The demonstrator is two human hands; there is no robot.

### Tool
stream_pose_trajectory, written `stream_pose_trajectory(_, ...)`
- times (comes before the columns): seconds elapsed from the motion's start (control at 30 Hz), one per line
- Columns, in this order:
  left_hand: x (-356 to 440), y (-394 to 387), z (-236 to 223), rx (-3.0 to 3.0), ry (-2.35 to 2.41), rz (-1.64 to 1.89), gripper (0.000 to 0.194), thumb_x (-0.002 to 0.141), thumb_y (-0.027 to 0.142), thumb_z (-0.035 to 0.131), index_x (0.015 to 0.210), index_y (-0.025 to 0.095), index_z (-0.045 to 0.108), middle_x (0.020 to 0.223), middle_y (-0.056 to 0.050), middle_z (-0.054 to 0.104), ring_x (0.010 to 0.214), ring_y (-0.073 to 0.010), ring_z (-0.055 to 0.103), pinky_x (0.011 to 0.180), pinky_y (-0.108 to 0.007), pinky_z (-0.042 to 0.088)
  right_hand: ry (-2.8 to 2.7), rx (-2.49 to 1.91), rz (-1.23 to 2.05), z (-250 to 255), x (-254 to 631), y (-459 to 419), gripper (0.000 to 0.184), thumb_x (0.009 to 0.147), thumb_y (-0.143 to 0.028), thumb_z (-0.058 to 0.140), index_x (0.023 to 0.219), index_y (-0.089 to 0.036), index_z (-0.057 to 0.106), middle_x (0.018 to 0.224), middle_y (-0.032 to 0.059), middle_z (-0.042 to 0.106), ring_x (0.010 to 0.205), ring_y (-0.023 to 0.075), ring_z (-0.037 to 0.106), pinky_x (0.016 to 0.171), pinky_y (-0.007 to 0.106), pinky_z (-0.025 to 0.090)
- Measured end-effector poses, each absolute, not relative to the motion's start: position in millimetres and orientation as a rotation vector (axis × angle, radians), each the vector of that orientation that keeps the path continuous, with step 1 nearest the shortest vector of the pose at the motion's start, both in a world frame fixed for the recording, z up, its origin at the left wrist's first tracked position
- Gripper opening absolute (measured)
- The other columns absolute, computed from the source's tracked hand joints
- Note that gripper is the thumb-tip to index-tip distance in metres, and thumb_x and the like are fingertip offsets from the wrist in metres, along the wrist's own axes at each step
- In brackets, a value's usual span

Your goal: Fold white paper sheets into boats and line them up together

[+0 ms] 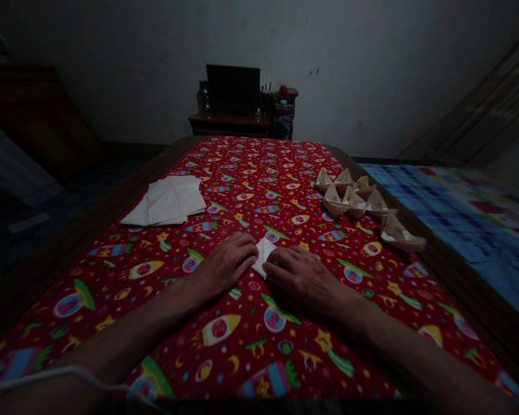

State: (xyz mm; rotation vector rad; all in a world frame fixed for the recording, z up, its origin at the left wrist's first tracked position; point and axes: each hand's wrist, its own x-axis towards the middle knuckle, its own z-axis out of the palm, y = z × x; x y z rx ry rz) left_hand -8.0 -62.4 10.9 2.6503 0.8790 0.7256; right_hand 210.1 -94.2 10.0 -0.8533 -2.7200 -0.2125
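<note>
A small folded piece of white paper (263,255) lies on the red patterned cloth (225,369) between my hands. My left hand (234,257) has its fingers pressed together at the paper's left edge. From the other side, my right hand (300,270) curls its fingers onto the paper's right part, covering some of it. Farther left is a loose stack of flat paper sheets (173,199). Several folded paper boats (352,196) with pointed ends stand at the right, and one boat (401,233) sits closer to me than the others.
The cloth covers a long surface with dark wooden edges (476,300). Beyond its far end are a black monitor (233,89) and a small desk (229,122). A blue checked sheet (450,219) is at the right. A white cable (64,372) crosses my left forearm.
</note>
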Motion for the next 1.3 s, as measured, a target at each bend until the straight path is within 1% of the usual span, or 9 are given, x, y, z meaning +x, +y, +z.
stream_pose_trajectory(0.1, -17, -65, 23, 2.75, 0.717, 0.519, 0.018, 0.092, 0.025, 0.044, 0.101, 0.018, 0.057, 0.103, -0.007, 0.057, 0.099, -0.0192, 0.051, 0.09, -0.033, 0.041, -2.705, -0.902, -0.2, 7, 209, -93, 0.024, 0.093, -0.022, 0.042, 0.107, -0.016, 0.06, 0.097, 0.0097, 0.059, 0.09, 0.0185, 0.053, 0.077, 0.032, 0.042)
stream_pose_trajectory(0.2, -20, -66, 25, 2.762, 0.711, 0.488, 0.021, 0.09, 0.029, 0.05, 0.107, 0.018, 0.057, 0.105, -0.007, 0.057, 0.1, -0.0197, 0.051, 0.089, -0.033, 0.042, -2.59, -0.949, -0.111, 2, 208, -88, 0.023, 0.093, -0.022, 0.042, 0.096, -0.017, 0.064, 0.09, 0.0077, 0.061, 0.081, 0.0159, 0.054, 0.07, 0.027, 0.042)
stream_pose_trajectory(0.33, -14, -65, 15, 2.645, 0.869, 0.662, 0.015, 0.091, 0.022, 0.045, 0.092, 0.017, 0.059, 0.092, -0.006, 0.058, 0.091, -0.0175, 0.054, 0.081, -0.029, 0.044, -2.339, -1.05, 0.136, 1, 208, -81, 0.025, 0.092, -0.024, 0.044, 0.081, -0.014, 0.065, 0.083, 0.0069, 0.061, 0.07, 0.0119, 0.054, 0.061, 0.021, 0.04)
stream_pose_trajectory(0.43, -9, -62, 9, 2.486, 1.017, 0.793, 0.016, 0.089, 0.023, 0.049, 0.08, 0.016, 0.059, 0.082, -0.003, 0.058, 0.08, -0.0149, 0.055, 0.072, -0.025, 0.044, -2.251, -1.14, 0.235, 4, 209, -81, 0.025, 0.091, -0.025, 0.044, 0.079, -0.014, 0.064, 0.077, 0.0044, 0.058, 0.064, 0.0103, 0.051, 0.056, 0.02, 0.036)
stream_pose_trajectory(0.53, -8, -58, 8, 2.339, 1.172, 0.824, 0.019, 0.084, 0.027, 0.057, 0.069, 0.016, 0.06, 0.072, 0.0, 0.056, 0.068, -0.0128, 0.054, 0.063, -0.024, 0.041, -2.246, -1.259, 0.2, 4, 208, -80, 0.026, 0.092, -0.028, 0.044, 0.08, -0.014, 0.062, 0.074, 0.0035, 0.058, 0.064, 0.0112, 0.05, 0.056, 0.021, 0.033)
stream_pose_trajectory(0.63, -9, -54, 9, 2.255, 1.252, 0.802, 0.02, 0.078, 0.029, 0.062, 0.064, 0.016, 0.062, 0.071, 0.0, 0.055, 0.066, -0.0129, 0.053, 0.061, -0.024, 0.04, -2.288, -1.38, 0.094, 1, 205, -76, 0.029, 0.093, -0.032, 0.04, 0.082, -0.015, 0.061, 0.076, 0.0041, 0.06, 0.064, 0.0124, 0.05, 0.056, 0.023, 0.029)
stream_pose_trajectory(0.83, -8, -54, 11, 2.184, 1.365, 0.756, 0.02, 0.077, 0.029, 0.059, 0.062, 0.018, 0.064, 0.072, 0.0, 0.056, 0.067, -0.0131, 0.053, 0.063, -0.025, 0.039, -2.385, -1.497, -0.019, 4, 200, -67, 0.031, 0.095, -0.033, 0.036, 0.083, -0.015, 0.059, 0.072, 0.0031, 0.061, 0.056, 0.0119, 0.045, 0.053, 0.026, 0.018)
stream_pose_trajectory(1.03, -5, -56, 14, 2.248, 1.421, 0.713, 0.017, 0.075, 0.027, 0.062, 0.062, 0.016, 0.06, 0.074, 0.0, 0.052, 0.069, -0.0136, 0.052, 0.062, -0.026, 0.039, -2.526, -1.487, -0.05, 13, 198, -65, 0.029, 0.095, -0.032, 0.035, 0.086, -0.015, 0.057, 0.075, 0.0034, 0.061, 0.059, 0.0124, 0.047, 0.054, 0.027, 0.017)
stream_pose_trajectory(1.3, -7, -51, 11, 2.273, 1.403, 0.711, 0.022, 0.072, 0.031, 0.066, 0.057, 0.016, 0.059, 0.077, -0.001, 0.051, 0.073, -0.0154, 0.053, 0.064, -0.029, 0.044, -2.526, -1.462, -0.061, 8, 198, -61, 0.029, 0.096, -0.032, 0.033, 0.089, -0.015, 0.056, 0.073, 0.0042, 0.061, 0.058, 0.0124, 0.046, 0.054, 0.028, 0.017)
